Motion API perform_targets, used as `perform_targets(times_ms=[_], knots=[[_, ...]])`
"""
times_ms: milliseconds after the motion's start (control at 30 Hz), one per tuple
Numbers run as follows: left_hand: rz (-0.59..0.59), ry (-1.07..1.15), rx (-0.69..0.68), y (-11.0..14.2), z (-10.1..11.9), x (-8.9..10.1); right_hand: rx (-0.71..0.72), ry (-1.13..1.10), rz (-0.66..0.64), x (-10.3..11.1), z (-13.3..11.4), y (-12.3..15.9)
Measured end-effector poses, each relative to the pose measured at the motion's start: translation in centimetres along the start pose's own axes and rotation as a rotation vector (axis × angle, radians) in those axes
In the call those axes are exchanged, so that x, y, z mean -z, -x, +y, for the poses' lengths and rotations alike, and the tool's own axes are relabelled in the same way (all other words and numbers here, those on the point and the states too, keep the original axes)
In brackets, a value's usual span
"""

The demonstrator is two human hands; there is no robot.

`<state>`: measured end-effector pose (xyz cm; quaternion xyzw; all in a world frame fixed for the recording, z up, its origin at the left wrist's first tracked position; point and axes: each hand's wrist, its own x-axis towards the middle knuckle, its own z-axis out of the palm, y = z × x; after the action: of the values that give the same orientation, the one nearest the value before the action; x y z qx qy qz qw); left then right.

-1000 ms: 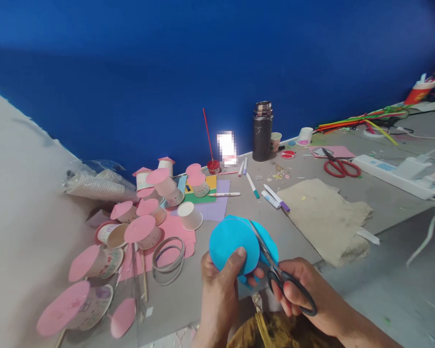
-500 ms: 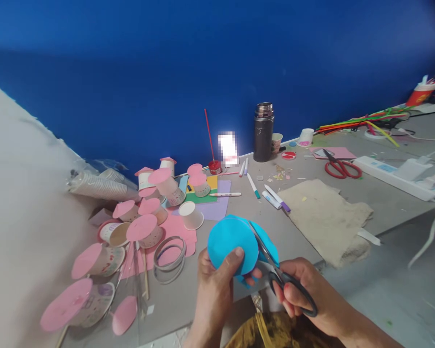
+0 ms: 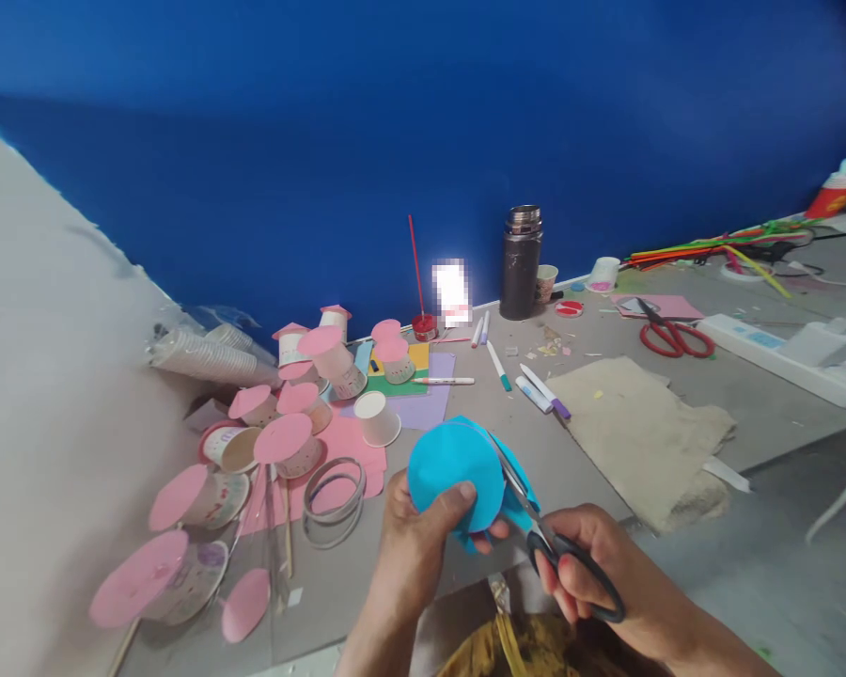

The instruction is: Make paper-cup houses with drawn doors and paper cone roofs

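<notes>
A round piece of bright blue paper [image 3: 449,465] is pinched in my left hand [image 3: 423,541], thumb on top and fingers beneath. My right hand [image 3: 585,564] grips the black-handled scissors [image 3: 525,498], with fingers through the loops. Their blades lie along the right edge of the disc, and a leftover strip of blue paper [image 3: 525,470] hangs off to the right of them. More blue paper shows below the disc, partly hidden by my left fingers.
Paper cups with pink discs [image 3: 286,447] crowd the left, near grey rings [image 3: 334,503]. Behind stand a white cup [image 3: 376,419] and a dark flask [image 3: 521,265]. Rightward lie markers [image 3: 499,367], a beige cloth [image 3: 634,432], red-handled scissors [image 3: 671,338] and a white power strip [image 3: 782,360].
The scissor blades have closed somewhat along the disc's edge, and the outer blue strip has turned and looks narrower. The whole view has shifted slightly, with the table items moving rightward.
</notes>
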<state>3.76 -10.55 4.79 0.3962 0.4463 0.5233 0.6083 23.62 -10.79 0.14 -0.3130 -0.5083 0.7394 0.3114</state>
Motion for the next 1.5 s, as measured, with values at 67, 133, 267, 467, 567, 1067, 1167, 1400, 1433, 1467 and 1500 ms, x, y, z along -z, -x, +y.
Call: perform_targets(times_ms=[67, 133, 267, 467, 567, 1067, 1167, 1400, 1433, 1467, 1500], knots=[[-0.022, 0.002, 0.01, -0.1, 0.2, 0.0, 0.009, 0.006, 0.006, 0.1, 0.1, 0.0], [-0.031, 0.004, 0.017, -0.1, 0.2, 0.1, 0.016, 0.005, 0.013, 0.2, 0.2, 0.0], [-0.042, -0.005, 0.021, -0.2, 0.1, 0.4, 0.006, -0.008, 0.013, 0.3, 0.5, 0.1], [-0.078, -0.019, 0.009, -0.4, 0.2, 0.8, 0.016, 0.001, 0.014, 0.3, 0.4, 0.1], [-0.079, -0.025, 0.011, -0.5, 0.5, 0.8, 0.005, 0.011, 0.025, 0.3, 0.3, 0.1], [-0.081, -0.013, 0.037, -0.8, 0.5, 0.7, 0.001, 0.028, 0.006, 0.3, -0.3, 0.3], [-0.069, -0.012, 0.05, -0.8, 0.5, 0.6, 0.006, 0.035, 0.015, 0.4, -0.2, 0.3], [-0.086, -0.006, 0.043, -0.9, 0.4, 0.7, 0.007, 0.056, 0.038, 0.6, 0.4, 0.2], [-0.093, -0.003, 0.041, -0.9, 0.4, 0.7, 0.008, 0.058, 0.037, 0.6, 0.5, 0.2], [-0.099, -0.001, 0.04, -0.9, 0.3, 0.8, 0.007, 0.058, 0.037, 0.6, 0.5, 0.2], [-0.107, 0.0, 0.039, -0.9, 0.3, 0.9, 0.005, 0.052, 0.038, 0.6, 0.5, 0.2]])
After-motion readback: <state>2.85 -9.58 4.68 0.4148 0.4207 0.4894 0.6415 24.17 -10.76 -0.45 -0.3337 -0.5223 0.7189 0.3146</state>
